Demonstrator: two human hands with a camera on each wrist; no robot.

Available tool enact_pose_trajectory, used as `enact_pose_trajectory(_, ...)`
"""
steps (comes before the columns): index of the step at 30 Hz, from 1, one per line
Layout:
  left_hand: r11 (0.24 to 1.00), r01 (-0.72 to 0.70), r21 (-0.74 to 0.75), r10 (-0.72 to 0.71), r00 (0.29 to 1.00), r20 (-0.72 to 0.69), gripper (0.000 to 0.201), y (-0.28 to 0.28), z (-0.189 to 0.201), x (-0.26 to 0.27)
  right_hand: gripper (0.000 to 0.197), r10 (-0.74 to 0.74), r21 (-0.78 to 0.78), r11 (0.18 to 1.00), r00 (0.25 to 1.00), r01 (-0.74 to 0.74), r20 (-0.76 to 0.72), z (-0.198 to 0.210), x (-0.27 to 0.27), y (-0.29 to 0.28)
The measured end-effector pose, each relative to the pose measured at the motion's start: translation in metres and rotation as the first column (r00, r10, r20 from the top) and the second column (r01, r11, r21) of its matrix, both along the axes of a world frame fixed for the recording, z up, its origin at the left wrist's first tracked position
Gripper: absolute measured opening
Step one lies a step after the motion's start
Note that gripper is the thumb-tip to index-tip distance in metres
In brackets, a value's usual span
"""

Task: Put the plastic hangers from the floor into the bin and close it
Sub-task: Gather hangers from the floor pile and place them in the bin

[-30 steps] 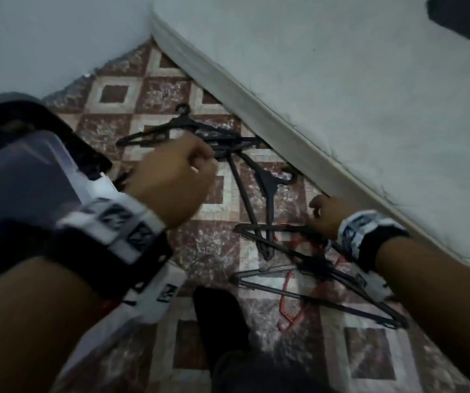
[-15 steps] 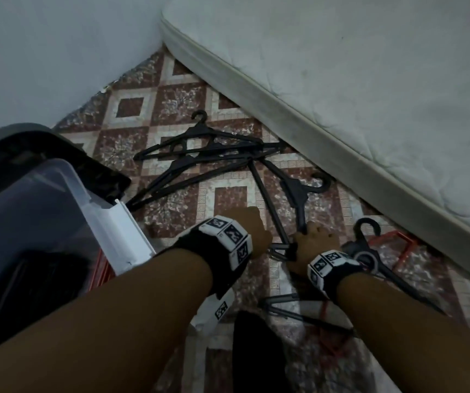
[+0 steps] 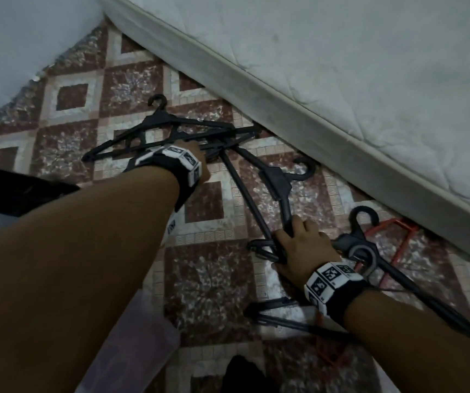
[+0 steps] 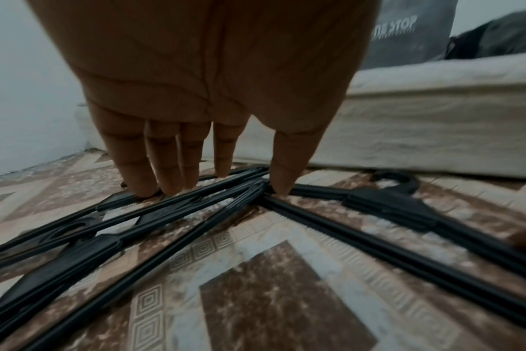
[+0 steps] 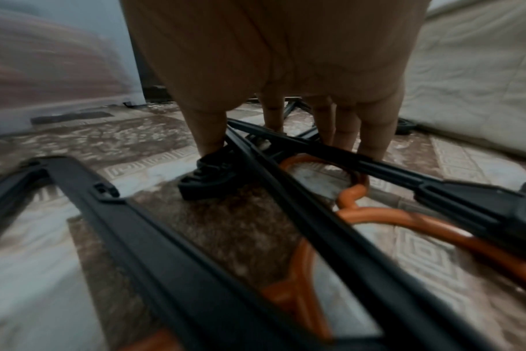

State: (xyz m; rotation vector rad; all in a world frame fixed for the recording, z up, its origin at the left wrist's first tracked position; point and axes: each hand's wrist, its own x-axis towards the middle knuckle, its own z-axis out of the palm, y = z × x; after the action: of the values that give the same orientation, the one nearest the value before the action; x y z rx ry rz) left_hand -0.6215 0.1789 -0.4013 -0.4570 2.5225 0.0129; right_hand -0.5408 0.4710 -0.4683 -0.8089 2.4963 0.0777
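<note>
Several black plastic hangers [image 3: 188,129] lie tangled on the patterned floor beside the mattress. My left hand [image 3: 196,157] reaches onto the far pile. In the left wrist view its fingers [image 4: 165,180] are straight, and fingertips and thumb touch the black bars [image 4: 195,206]. My right hand [image 3: 290,236] is down on the near bunch. Its thumb and fingers [image 5: 327,128] straddle and pinch crossing black hanger bars [image 5: 316,144]. An orange-red hanger [image 5: 354,190] lies under that bunch; its far corner [image 3: 398,231] shows by the mattress. The bin's dark part [image 3: 15,191] sits at the left edge.
A white mattress [image 3: 341,66] fills the right and far side, its edge right behind the hangers. A pale wall [image 3: 15,38] closes the far left. Translucent plastic [image 3: 131,350] lies under my left forearm. A dark foot or sock [image 3: 242,373] is at the bottom.
My left hand has moved forward from beside the right hand onto the far pile of hangers. The right hand stays on the near bunch. The view has shifted right, so the bin has left the frame.
</note>
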Motion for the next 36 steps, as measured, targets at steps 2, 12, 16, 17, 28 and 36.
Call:
enact_pose_trajectory(2, 0.999, -0.020, -0.041, 0.016, 0.996, -0.087, 0.052, -0.006, -0.025, -0.011, 0.062, -0.007, -0.006, 1.000, 1.000, 0.007, -0.014, 0.000, 0.003, 0.001)
enact_pose_trajectory(12, 0.975, 0.159, -0.156, -0.154, 0.987, 0.038, 0.132, -0.041, -0.068, -0.018, 0.055, -0.215, -0.057, 0.975, 0.977, 0.215, -0.001, 0.000, 0.011, -0.017)
enact_pose_trajectory(16, 0.954, 0.254, -0.157, -0.268, 0.960, -0.077, 0.095, -0.025, -0.063, -0.005, 0.059, -0.274, -0.090, 0.956, 0.959, 0.280, 0.068, 0.004, 0.003, -0.020)
enact_pose_trajectory(17, 0.953, 0.261, -0.157, -0.279, 0.954, -0.107, 0.086, -0.016, -0.063, -0.001, 0.061, -0.288, -0.093, 0.951, 0.955, 0.294, 0.070, 0.005, 0.001, -0.019)
enact_pose_trajectory(28, 0.943, 0.277, 0.185, -0.178, 0.889, -0.422, 0.061, 0.083, -0.031, 0.022, 0.050, -0.443, -0.323, 0.836, 0.893, 0.444, 0.078, 0.046, -0.009, 0.006)
enact_pose_trajectory(36, 0.809, 0.379, 0.449, -0.013, 0.776, -0.631, 0.026, 0.127, 0.095, 0.026, 0.027, -0.348, -0.579, 0.777, 0.935, 0.248, -0.067, 0.134, -0.013, 0.036)
